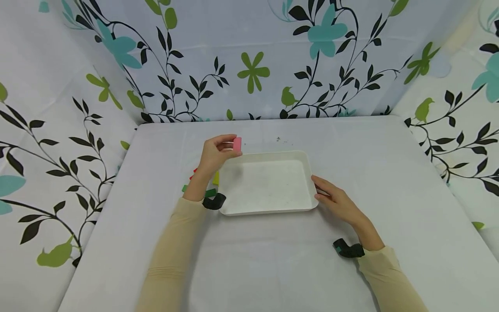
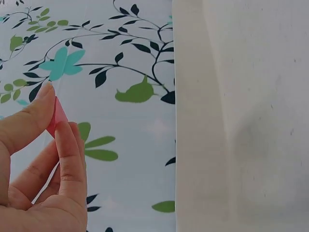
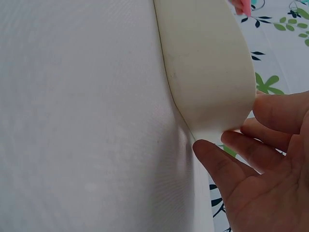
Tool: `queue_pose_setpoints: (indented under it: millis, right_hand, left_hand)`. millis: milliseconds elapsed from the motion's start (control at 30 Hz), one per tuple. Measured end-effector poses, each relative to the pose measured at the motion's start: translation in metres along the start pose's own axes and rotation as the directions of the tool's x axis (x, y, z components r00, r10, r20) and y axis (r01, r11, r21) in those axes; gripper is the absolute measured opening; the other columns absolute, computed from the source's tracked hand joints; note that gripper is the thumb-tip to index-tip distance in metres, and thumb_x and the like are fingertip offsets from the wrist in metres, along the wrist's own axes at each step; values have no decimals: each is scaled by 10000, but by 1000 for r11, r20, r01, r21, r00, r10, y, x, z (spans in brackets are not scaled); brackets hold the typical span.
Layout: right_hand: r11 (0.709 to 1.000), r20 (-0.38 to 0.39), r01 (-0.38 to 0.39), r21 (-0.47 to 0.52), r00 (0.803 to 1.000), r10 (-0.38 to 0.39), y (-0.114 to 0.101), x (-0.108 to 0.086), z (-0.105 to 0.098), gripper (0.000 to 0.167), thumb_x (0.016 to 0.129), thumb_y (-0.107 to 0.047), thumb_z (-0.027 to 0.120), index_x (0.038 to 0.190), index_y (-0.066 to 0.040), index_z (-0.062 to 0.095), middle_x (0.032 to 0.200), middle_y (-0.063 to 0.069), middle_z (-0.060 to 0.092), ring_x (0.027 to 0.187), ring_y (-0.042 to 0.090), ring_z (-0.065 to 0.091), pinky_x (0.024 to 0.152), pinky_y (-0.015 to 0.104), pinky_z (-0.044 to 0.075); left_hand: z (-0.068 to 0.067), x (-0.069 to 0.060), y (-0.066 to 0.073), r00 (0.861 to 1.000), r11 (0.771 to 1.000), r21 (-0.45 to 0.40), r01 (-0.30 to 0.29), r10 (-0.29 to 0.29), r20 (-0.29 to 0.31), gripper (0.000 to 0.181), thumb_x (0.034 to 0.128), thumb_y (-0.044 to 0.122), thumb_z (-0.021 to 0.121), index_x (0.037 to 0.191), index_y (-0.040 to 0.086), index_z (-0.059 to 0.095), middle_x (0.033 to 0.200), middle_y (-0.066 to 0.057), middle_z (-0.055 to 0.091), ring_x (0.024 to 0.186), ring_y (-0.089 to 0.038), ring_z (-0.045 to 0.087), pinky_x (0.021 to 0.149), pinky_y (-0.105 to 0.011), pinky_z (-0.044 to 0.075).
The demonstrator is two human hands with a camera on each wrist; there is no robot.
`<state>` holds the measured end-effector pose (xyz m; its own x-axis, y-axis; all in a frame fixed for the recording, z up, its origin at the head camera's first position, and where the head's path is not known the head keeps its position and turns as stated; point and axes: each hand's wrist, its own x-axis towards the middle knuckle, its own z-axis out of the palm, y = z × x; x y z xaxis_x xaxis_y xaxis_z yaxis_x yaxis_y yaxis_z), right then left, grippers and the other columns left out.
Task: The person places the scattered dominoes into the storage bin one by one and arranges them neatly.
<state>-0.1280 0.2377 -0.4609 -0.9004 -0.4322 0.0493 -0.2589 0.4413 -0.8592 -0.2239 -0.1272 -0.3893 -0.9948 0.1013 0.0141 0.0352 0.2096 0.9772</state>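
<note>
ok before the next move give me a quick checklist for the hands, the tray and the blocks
1. Pink block secured: ok, the left hand pinches it between thumb and fingers.
2. Tray free of blocks: ok, none shows on its floor.
3. Right hand at the tray: ok, its fingers touch the right end.
4. Other blocks fully in sight: not ok, the left arm partly covers the group with the green block, yellow block and red block.
5. Number of those blocks: cannot tell, for the same reason.
6. Height of the pink block above the table: cannot tell.
</note>
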Motion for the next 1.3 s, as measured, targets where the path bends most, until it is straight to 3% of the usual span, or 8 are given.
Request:
queue_pose_setpoints:
  millis: [267, 500, 733, 967, 1133, 1300]
  right_hand:
    - [1000, 3, 11, -1, 1000, -11, 1, 0, -1, 578, 1000, -62, 521, 1509, 49, 272, 1565, 270, 253, 1402, 460, 313, 983, 32, 334]
    - [1000, 4, 7, 12, 1000, -7, 1, 1, 0, 579, 998, -62, 523, 1510, 43, 274, 1572, 251, 254, 1416, 437, 307, 1006, 70, 355]
    - [999, 0, 12, 30, 1000, -12, 0, 1, 0, 579, 989, -35, 528, 1505, 51, 280, 1563, 270, 257, 1406, 457, 308, 1015, 109, 384]
    - [1000, 2, 0, 19, 1000, 0, 0, 1, -1, 579, 990, -36, 525, 1507, 47, 278, 1569, 260, 254, 1412, 439, 319, 1059, 360, 409]
    - [1000, 2, 6, 10, 1000, -6, 0, 1, -1, 572, 993, -32, 519, 1504, 56, 277, 1563, 273, 255, 1405, 450, 324, 1057, 344, 412]
    - [1000, 8, 14, 17, 1000, -14, -1, 2, -1, 570, 996, -27, 509, 1502, 68, 265, 1563, 283, 245, 1416, 458, 295, 1060, 412, 382]
  left_hand:
    - [39, 19, 2, 996, 999, -21, 44, -43, 80, 517, 829, 29, 753, 1322, 83, 607, 1249, -126, 630, 1109, -228, 619, 908, -304, 546]
    - [64, 31, -6, 985, 997, -51, 66, -57, 163, 510, 832, -28, 729, 1321, 33, 597, 1266, -146, 623, 1100, -231, 619, 891, -273, 549]
    - [84, 33, -12, 976, 996, -38, 80, -71, 208, 478, 809, -50, 738, 1267, 23, 621, 1237, -144, 638, 1076, -241, 639, 860, -288, 561]
    - [104, 33, -16, 969, 994, -58, 95, -79, 233, 463, 764, -96, 761, 1201, -7, 642, 1111, -178, 675, 945, -184, 651, 786, -258, 572]
    - [117, 33, -19, 965, 993, -58, 101, -83, 251, 465, 738, -104, 779, 1175, -18, 648, 1071, -172, 679, 905, -164, 648, 758, -227, 557]
    - [128, 35, -24, 966, 996, -40, 77, -64, 252, 477, 727, -73, 803, 1174, 10, 661, 1083, -172, 681, 916, -209, 665, 737, -229, 548]
